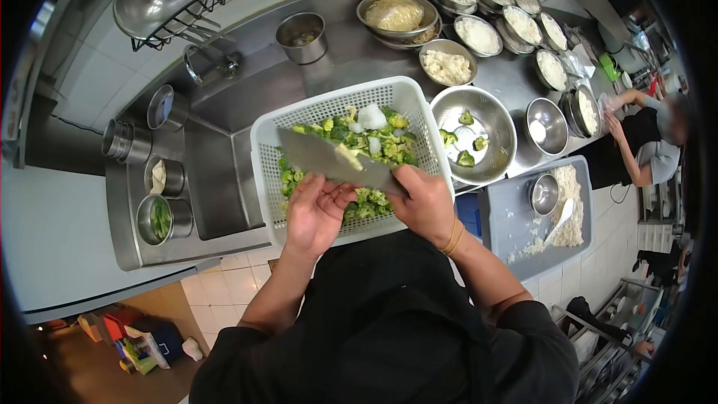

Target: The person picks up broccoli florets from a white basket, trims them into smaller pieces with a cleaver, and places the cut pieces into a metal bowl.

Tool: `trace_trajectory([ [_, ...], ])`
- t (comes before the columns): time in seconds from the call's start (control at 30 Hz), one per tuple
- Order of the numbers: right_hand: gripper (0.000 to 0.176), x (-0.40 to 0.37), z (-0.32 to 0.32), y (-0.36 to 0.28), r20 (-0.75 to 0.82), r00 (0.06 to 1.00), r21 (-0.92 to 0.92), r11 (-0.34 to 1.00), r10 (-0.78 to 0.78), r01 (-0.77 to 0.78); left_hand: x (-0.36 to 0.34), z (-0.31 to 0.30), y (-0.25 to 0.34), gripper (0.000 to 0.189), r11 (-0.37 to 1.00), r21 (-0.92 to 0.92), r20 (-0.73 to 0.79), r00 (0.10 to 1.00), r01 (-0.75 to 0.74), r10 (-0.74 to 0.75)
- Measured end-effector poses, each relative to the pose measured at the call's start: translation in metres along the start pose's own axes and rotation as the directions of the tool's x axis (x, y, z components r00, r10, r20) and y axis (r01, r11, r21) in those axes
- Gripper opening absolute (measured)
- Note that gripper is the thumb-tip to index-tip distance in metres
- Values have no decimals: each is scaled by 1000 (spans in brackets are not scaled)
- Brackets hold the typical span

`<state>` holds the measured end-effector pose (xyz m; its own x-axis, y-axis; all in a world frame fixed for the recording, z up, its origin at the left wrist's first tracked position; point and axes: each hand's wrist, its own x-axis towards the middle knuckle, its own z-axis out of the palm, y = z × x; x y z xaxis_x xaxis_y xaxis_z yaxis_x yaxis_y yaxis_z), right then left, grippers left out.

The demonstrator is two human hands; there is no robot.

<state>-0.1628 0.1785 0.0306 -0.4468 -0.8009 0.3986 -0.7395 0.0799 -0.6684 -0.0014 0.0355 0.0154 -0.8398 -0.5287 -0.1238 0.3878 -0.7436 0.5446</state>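
Observation:
My right hand (422,202) grips the handle of a broad kitchen knife (318,157), its blade pointing left over a white perforated basket (262,131). A pale yellow-green piece, perhaps broccoli stem (348,155), lies against the blade. My left hand (318,213) is palm up, its fingers loosely curled, close to the near edge of the blade; I see nothing in it. Below the knife, cut broccoli (393,148) fills much of the basket, with lumps of ice (371,117) on top. Several florets (465,158) sit in a steel colander (497,116) at the right.
The basket straddles the steel sink (217,179). Metal pots (166,221) stand at left, a steel pot (301,37) behind. Bowls of white food (479,35) crowd the back right. A grey tub (501,213) holds rice-like food and a white paddle (559,222). A co-worker (636,135) stands at right.

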Motion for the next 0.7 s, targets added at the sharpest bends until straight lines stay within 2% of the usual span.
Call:
trace_trajectory([
  [0.03, 30, 1, -1, -1, 5, 995, -38, 995, -96, 96, -1, -2, -2, 44, 998, 22, -12, 998, -60, 61],
  [0.07, 30, 1, -2, -5, 5, 996, -37, 995, -95, 95, -5, -3, -5, 44, 998, 22, -13, 998, -59, 60],
  [0.13, 26, 3, -5, -12, 59, 973, -156, 960, -225, 232, -8, 20, -6, 54, 999, 12, -162, 985, -53, 54],
  [0.17, 26, 4, -6, -16, 59, 973, -155, 961, -223, 230, -7, 18, -5, 54, 999, 12, -163, 985, -51, 52],
  [0.23, 26, 8, -7, -20, 31, 940, -210, 917, -340, 338, -3, 9, -1, 65, 990, 119, -17, 997, -71, 73],
  [0.27, 26, 9, -7, -21, 31, 940, -211, 918, -338, 337, 0, -11, -1, 63, 994, -18, 221, 969, -104, 106],
  [0.3, 25, 10, -7, -21, 31, 932, -226, 906, -361, 359, -1, -8, 0, 63, 995, -19, 221, 970, -103, 105],
  [0.37, 24, 11, -7, -21, 33, 923, -243, 893, -383, 379, -2, -1, 1, 70, 992, 111, -14, 998, -67, 69],
  [0.6, 17, 13, -4, -16, 26, 907, -300, 862, -421, 409, -4, 2, -1, 86, 992, 113, -46, 997, -58, 64],
  [0.7, 18, 14, -2, -14, 14, 904, -305, 859, -428, 412, -5, 1, -1, 84, 997, 46, 35, 998, -56, 54],
])
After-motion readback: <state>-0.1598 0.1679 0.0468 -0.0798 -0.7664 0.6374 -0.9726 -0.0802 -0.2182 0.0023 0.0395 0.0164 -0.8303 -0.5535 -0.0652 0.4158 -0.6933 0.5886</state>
